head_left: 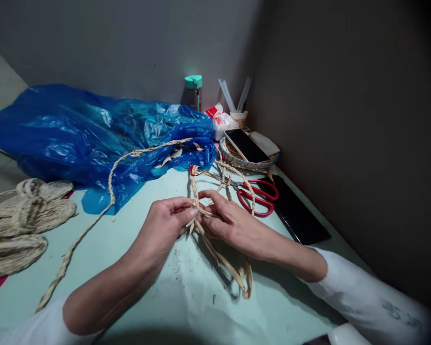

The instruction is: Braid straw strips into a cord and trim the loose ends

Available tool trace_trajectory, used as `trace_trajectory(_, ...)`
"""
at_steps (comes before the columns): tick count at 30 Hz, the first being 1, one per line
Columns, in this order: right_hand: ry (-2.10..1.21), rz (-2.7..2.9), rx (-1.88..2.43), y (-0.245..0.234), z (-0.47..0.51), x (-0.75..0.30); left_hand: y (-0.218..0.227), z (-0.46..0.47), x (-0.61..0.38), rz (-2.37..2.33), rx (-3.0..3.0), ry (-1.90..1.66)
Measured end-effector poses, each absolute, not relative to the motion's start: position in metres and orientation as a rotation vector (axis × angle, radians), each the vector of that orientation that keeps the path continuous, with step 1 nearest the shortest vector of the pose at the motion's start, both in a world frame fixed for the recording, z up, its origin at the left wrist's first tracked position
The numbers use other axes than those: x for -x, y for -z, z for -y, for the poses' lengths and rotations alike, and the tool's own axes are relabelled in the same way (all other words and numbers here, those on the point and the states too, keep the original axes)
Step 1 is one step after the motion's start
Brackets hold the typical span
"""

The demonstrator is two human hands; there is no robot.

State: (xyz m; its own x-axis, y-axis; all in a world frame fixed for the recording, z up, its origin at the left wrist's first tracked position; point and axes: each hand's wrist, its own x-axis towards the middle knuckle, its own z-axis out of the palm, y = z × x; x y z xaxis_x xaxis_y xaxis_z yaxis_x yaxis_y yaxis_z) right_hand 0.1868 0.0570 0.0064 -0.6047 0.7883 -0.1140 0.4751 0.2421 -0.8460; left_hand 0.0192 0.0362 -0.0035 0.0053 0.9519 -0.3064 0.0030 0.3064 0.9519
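Observation:
A pale braid of dried plant fibre (195, 188) runs up from between my hands, with a red tie (191, 170) near its far end. My left hand (168, 218) pinches the braid between thumb and fingers. Close beside it, my right hand (230, 220) is closed on fibre strands of the same braid, its index finger arched over them. Loose strands (233, 273) hang toward me below the hands and curl on the table. Beyond the right hand lie red-handled scissors (260, 197), their blades partly behind the fibre.
A blue plastic bag (93, 129) spreads across the back left. Braided coils (25, 220) lie at the left, and a long braid (111, 187) reaches from the bag. At right are a woven tray (233, 158) bearing a phone (247, 145) and a black flat slab (301, 215). Behind stands a green-lidded bottle (193, 88).

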Motion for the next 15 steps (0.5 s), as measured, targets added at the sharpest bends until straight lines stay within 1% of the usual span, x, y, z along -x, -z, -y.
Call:
trace_trajectory(5,-1.530,2.195,1.038,-0.007,-0.064,-0.198,0.003,-0.036,-0.018,-1.280,-0.969,-0.940)
trace_trajectory(9,-1.580,2.172,0.987,-0.006,-0.068,-0.201,0.004,-0.037,-0.016,-1.231,-0.926,-0.908)
trace_trajectory(12,-1.542,2.154,1.017,-0.005,-0.066,-0.198,0.007,-0.037,-0.013,-1.220,-0.904,-0.901)
trace_trajectory(15,-1.375,2.175,1.032,-0.001,-0.063,-0.195,0.009,-0.036,-0.012,-1.189,-0.920,-0.898)
